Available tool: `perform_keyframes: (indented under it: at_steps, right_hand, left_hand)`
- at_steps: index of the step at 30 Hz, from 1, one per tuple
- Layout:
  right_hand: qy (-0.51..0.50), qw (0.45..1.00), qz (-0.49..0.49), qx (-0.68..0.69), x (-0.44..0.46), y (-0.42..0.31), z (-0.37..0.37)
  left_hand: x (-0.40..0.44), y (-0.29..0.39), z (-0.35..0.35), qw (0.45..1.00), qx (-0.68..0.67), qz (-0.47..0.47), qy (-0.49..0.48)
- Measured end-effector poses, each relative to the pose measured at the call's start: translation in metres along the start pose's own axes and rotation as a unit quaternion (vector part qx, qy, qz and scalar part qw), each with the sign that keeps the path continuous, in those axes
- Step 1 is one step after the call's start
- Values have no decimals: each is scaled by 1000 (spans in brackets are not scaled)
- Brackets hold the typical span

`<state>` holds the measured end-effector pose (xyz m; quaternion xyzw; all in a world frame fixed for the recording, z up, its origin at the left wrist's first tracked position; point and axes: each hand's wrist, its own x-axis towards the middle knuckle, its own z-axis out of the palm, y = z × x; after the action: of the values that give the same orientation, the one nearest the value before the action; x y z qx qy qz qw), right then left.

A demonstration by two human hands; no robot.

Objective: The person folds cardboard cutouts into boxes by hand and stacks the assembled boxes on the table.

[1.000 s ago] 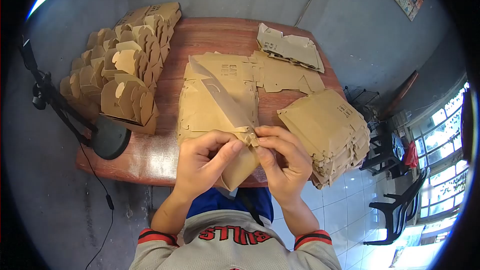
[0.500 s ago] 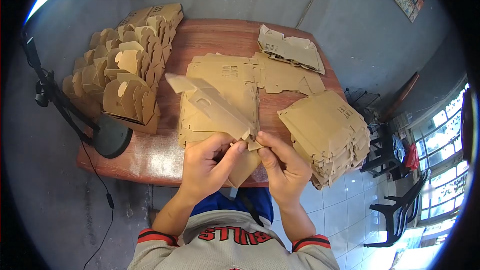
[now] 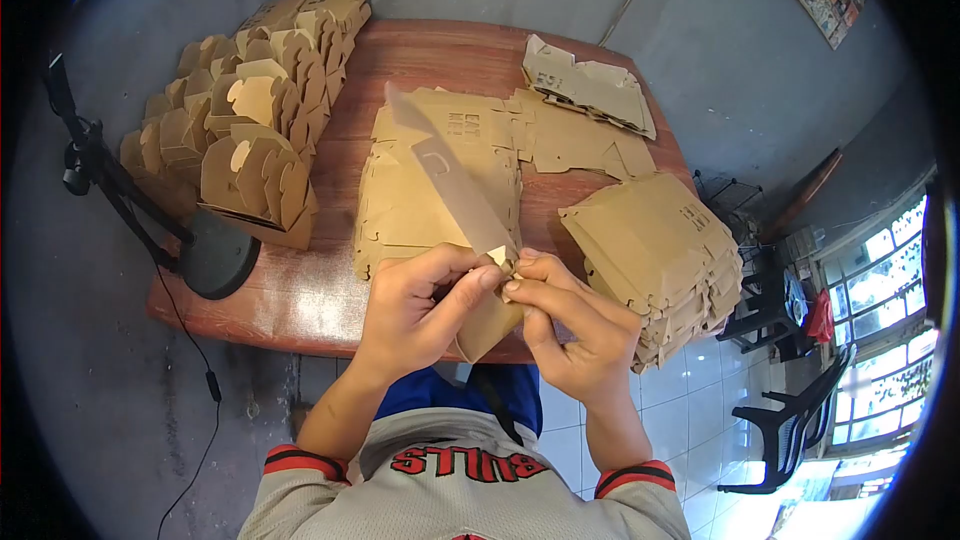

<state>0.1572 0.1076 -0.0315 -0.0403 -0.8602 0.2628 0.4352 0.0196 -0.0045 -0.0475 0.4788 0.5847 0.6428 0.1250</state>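
A partly folded brown cardboard box (image 3: 458, 185) is held up between my hands, over the table's front edge. Its long panel with a handle cut-out slants away toward the upper left. My left hand (image 3: 425, 300) grips the box from the left, thumb and fingers closed near its corner. On the other side my right hand (image 3: 575, 325) pinches the tabs at the same corner, where the fingers partly hide the joint. Behind the box lies a stack of flat cardboard blanks (image 3: 430, 200) with cut-out lettering.
Rows of folded boxes (image 3: 255, 180) stand at the table's left, near a black lamp base (image 3: 218, 265). A flat blank stack (image 3: 660, 250) sits at the right edge; more blanks (image 3: 585, 90) lie at the back right. Black chairs (image 3: 790, 430) are on the floor at right.
The box's long panel has swung more upright and to the right. My right hand's fingers have shifted and closed over the corner tabs. The view has tilted slightly.
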Motion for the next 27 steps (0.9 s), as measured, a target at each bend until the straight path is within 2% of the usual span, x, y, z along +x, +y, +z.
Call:
perform_keyframes:
  at_steps: [7,10,16,19,22,27]
  right_hand:
    - [-25,995,72,62,7,-3,-5]
    - [-7,994,97,57,4,-3,-2]
    - [34,995,83,41,2,0,4]
    - [55,996,60,26,-2,4,9]
    - [52,998,36,8,-8,3,19]
    - [-2,1000,22,-16,-20,9,19]
  left_hand:
    - [3,2,1,1000,7,19,6]
    - [4,2,4,998,48,50,12]
    - [1,6,5,998,58,29,27]
    - [2,4,8,990,91,88,61]
    - [4,-1,10,990,69,82,88]
    - [-2,0,5,998,41,1,55]
